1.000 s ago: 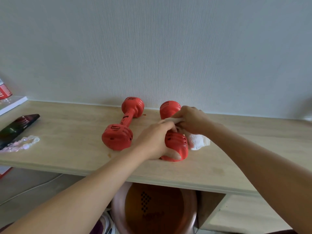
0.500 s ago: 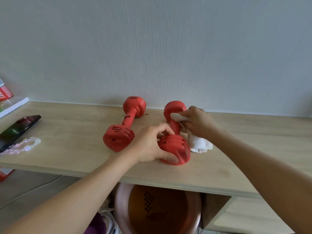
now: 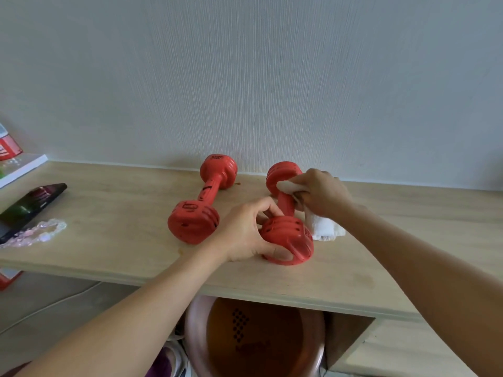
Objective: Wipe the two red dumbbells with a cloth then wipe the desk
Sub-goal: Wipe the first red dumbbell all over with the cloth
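Right dumbbell (image 3: 285, 213) getting its bar wiped, left hand (image 3: 246, 231) steadying the near head!

Right hand (image 3: 321, 195) is clenched around the cloth (image 3: 324, 227), wrapping it against the bar just below the far head, cloth tail trailing on the desk (image 3: 109, 213); left hand grips the near head, thumb on its face. Best play, I'd say: keep that head pinned so it can't roll, twist the cloth fully round the bar. Against half a second ago, the cloth hand sits a touch nearer the far head; otherwise little has changed. Second dumbbell (image 3: 202, 202) lies just left, untouched; desk wipe not yet done.
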A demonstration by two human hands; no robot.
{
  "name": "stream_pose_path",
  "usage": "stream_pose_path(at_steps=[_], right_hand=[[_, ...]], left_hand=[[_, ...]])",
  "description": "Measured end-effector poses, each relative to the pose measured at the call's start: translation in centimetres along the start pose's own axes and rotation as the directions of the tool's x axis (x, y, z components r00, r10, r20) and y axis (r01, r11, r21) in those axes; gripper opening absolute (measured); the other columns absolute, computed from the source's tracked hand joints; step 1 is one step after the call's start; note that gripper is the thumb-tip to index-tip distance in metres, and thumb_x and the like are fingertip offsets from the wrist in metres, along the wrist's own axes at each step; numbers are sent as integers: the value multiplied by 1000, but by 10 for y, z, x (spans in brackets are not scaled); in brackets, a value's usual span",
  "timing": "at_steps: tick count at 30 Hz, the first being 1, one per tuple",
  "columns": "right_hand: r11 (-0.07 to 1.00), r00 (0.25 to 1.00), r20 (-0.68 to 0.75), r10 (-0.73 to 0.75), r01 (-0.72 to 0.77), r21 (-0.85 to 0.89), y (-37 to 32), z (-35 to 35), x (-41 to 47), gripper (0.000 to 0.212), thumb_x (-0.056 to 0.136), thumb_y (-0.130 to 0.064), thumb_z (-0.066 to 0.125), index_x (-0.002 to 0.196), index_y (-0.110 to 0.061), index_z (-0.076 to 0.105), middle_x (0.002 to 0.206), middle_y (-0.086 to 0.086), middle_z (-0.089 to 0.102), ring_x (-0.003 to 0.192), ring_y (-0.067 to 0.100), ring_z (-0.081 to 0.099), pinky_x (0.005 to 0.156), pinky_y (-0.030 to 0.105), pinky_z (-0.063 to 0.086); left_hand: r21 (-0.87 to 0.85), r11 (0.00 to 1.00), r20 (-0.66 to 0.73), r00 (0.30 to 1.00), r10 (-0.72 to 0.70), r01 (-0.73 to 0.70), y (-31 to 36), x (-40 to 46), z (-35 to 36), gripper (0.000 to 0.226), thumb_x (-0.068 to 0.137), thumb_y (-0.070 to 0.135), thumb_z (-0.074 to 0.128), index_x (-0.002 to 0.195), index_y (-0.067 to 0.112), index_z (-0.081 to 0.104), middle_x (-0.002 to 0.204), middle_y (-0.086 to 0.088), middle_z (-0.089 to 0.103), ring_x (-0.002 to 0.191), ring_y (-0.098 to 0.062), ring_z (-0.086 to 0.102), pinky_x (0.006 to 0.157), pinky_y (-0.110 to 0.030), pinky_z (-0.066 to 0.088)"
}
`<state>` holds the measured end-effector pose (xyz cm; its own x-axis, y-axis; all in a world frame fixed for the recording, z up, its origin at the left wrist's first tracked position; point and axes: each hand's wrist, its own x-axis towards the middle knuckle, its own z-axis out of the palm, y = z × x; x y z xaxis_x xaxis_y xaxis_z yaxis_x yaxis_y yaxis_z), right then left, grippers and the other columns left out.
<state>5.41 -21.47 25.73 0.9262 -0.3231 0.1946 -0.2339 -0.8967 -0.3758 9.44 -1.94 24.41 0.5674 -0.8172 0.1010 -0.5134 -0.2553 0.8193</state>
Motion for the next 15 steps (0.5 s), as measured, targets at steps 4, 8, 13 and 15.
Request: stream_pose_path(at_steps=[4, 8, 13, 15], right_hand=[[994, 992, 68, -105, 102, 37, -5, -8, -27, 16, 87, -29, 60, 89, -41, 72, 79, -1, 59, 78, 20, 57, 69, 36, 47], [982, 973, 135, -188, 186, 24, -9, -15, -46, 40, 81, -10, 59, 107, -40, 69, 91, 1, 64, 90, 18, 56, 77, 37, 46], [999, 1000, -5, 29, -29, 23, 1, -7, -14, 18, 83, -24, 61, 87, -36, 73, 73, -2, 64, 77, 22, 62, 67, 36, 51], [996, 997, -2, 74, -74, 47, 2, -6, -7, 14, 84, -32, 60, 80, -30, 73, 76, 1, 66, 75, 23, 63, 66, 38, 52]], left_hand=[[-38, 999, -17, 1000, -2, 1, -6, -1, 0, 54, 48, 26, 93, 89, 31, 57, 97, 12, 63, 96, -8, 59, 81, -23, 52], [-98, 995, -19, 999, -26, 24, -9, 0, 2, 56, 48, 24, 92, 89, 34, 56, 103, 11, 61, 100, -7, 58, 79, -14, 48], [-100, 995, -26, 1000, -16, 13, -6, 5, 5, 54, 48, 25, 93, 87, 31, 57, 99, 9, 64, 99, -10, 61, 85, -24, 52], [-95, 995, -3, 999, -33, 32, -5, 4, 3, 54, 50, 23, 92, 88, 31, 55, 97, 8, 63, 99, -10, 61, 85, -21, 51]])
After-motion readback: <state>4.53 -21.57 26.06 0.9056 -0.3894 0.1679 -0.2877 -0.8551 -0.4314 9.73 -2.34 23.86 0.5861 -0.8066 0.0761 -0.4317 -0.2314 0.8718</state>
